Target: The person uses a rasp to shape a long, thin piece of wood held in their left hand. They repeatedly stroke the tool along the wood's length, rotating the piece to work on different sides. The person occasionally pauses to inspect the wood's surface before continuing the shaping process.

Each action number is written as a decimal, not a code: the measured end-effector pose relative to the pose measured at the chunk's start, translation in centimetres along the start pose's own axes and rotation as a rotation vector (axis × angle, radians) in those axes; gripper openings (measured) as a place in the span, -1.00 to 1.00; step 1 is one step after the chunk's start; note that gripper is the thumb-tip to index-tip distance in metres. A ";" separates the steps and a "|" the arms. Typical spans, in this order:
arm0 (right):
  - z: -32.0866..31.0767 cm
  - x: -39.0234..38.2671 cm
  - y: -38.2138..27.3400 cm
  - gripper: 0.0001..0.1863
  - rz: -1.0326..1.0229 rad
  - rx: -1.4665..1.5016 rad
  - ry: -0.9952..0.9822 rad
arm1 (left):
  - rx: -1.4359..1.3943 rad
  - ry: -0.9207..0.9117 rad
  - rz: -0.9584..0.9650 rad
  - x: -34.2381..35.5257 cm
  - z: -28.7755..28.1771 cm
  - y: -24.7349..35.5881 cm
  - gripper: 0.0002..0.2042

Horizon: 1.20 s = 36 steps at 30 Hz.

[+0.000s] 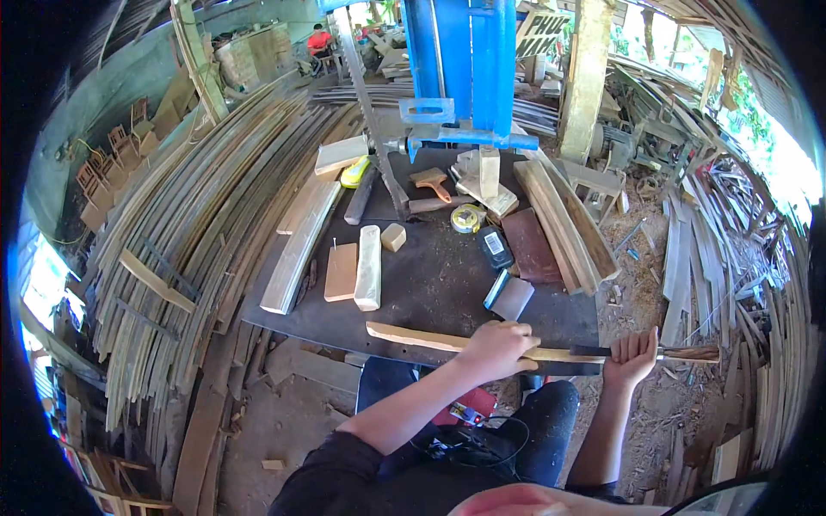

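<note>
A long, slightly curved strip of pale wood [411,335] lies along the table's near edge. Closed around its middle is my left hand [499,348], the knuckles facing up. My right hand [631,359] is wrapped round a narrow, dark, flat tool [590,351], whose kind I cannot make out. That tool lies along the strip's right part, between my two hands. A brownish length [695,353] sticks out to the right past my right fist; whether it belongs to the tool or to the wood is unclear. The thin saw blade [368,107] stands upright, well away from both hands.
Blue bandsaw machinery [460,60] rises behind the dark table [413,279]. On the table are a tape measure [467,218], a brush [432,181], a dark handheld device [496,248], a brown board [532,245] and wood blocks [368,267]. Stacked planks [198,224] fill the left.
</note>
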State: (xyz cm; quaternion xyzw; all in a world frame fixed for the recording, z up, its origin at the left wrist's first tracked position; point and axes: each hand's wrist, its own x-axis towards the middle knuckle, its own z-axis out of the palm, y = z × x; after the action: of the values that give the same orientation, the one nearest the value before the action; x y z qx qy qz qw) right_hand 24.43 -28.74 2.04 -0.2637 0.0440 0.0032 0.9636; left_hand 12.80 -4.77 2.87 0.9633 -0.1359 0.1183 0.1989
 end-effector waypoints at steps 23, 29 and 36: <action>-1.8 1.5 -0.9 -0.60 -0.123 -0.269 0.029 | -0.160 0.308 0.330 3.7 -16.3 13.1 -0.85; -0.9 0.5 -0.2 -0.52 -0.080 -0.120 -0.045 | 0.050 0.403 -0.448 -7.6 -11.9 -4.6 -0.49; -0.3 0.8 0.0 -0.53 -0.110 -0.145 0.031 | -0.150 0.381 -0.375 -15.7 -8.2 -10.7 -0.57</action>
State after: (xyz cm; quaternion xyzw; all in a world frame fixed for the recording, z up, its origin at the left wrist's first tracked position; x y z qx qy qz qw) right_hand 25.22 -28.87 1.72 -0.3347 0.0441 -0.0505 0.9399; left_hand -0.07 11.46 2.06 0.9145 0.0764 0.2482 0.3103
